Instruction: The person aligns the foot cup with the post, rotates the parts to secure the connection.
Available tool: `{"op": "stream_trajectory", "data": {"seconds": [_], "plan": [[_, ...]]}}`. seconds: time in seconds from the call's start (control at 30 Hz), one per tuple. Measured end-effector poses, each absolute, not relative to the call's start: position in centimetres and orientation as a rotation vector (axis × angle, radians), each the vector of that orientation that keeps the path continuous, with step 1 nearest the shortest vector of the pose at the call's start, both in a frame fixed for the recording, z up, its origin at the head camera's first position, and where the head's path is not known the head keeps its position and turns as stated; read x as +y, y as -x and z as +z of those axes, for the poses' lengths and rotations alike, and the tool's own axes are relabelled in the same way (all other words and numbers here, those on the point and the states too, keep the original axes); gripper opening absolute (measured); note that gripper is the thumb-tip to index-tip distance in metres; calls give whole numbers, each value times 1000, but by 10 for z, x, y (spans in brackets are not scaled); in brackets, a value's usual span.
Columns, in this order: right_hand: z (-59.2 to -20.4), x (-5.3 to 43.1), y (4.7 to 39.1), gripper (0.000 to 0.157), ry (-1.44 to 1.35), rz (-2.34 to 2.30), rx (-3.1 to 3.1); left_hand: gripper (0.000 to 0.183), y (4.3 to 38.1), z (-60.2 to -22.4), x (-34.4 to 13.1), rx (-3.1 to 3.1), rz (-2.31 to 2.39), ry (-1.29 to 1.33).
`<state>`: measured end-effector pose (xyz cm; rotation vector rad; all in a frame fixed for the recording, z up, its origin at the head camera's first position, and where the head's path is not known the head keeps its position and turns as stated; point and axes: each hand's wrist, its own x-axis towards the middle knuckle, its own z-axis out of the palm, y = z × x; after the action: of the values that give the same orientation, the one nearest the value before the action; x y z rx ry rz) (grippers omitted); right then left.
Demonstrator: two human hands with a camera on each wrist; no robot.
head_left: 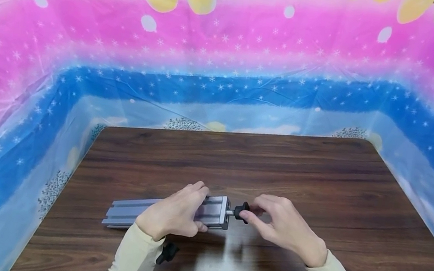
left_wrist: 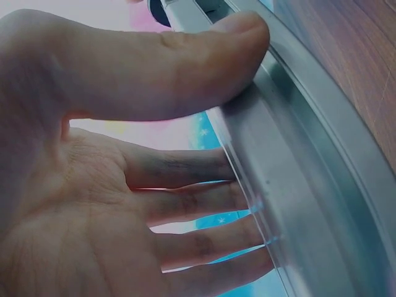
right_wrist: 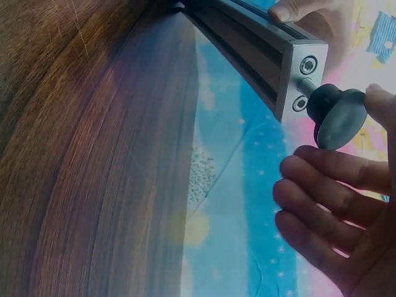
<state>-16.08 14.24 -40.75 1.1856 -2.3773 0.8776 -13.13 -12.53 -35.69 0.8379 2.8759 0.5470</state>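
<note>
A silver aluminium profile (head_left: 135, 208) with long grooves lies across the front of the table, its right end raised. My left hand (head_left: 177, 211) grips it near that end; in the left wrist view the thumb (left_wrist: 185, 71) presses one face and the fingers reach the opposite side. The end plate (right_wrist: 303, 74) carries two socket screws and a threaded shaft (right_wrist: 305, 85) bearing a round black knob (right_wrist: 340, 117). My right hand (head_left: 281, 223) pinches this knob between thumb and index finger, while its other fingers stay curled beside it.
The brown wood-grain table (head_left: 238, 161) stretches out behind and around the hands. A pink and blue printed cloth (head_left: 227, 63) hangs behind the table and along its sides. Small black wrist cameras (head_left: 168, 253) sit at both sleeves.
</note>
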Motion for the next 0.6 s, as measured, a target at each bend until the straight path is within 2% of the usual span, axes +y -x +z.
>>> {"op": "stream_trajectory", "data": {"seconds": [0.17, 0.3, 0.37, 0.47, 0.6], "plan": [[-407, 145, 159, 11, -1170, 876, -2427, 43, 131, -357, -125, 2876, 559, -831], [-408, 150, 157, 46, -1255, 885, -2345, 43, 131, -357, -126, 2868, 571, -828], [-408, 151, 156, 57, -1309, 899, -2297, 43, 131, -357, -126, 2864, 572, -824], [-406, 152, 154, 60, -1352, 918, -2260, 44, 131, -357, -126, 2866, 568, -824], [-405, 151, 154, 54, -1354, 915, -2248, 44, 131, -358, -126, 2881, 556, -843]]}}
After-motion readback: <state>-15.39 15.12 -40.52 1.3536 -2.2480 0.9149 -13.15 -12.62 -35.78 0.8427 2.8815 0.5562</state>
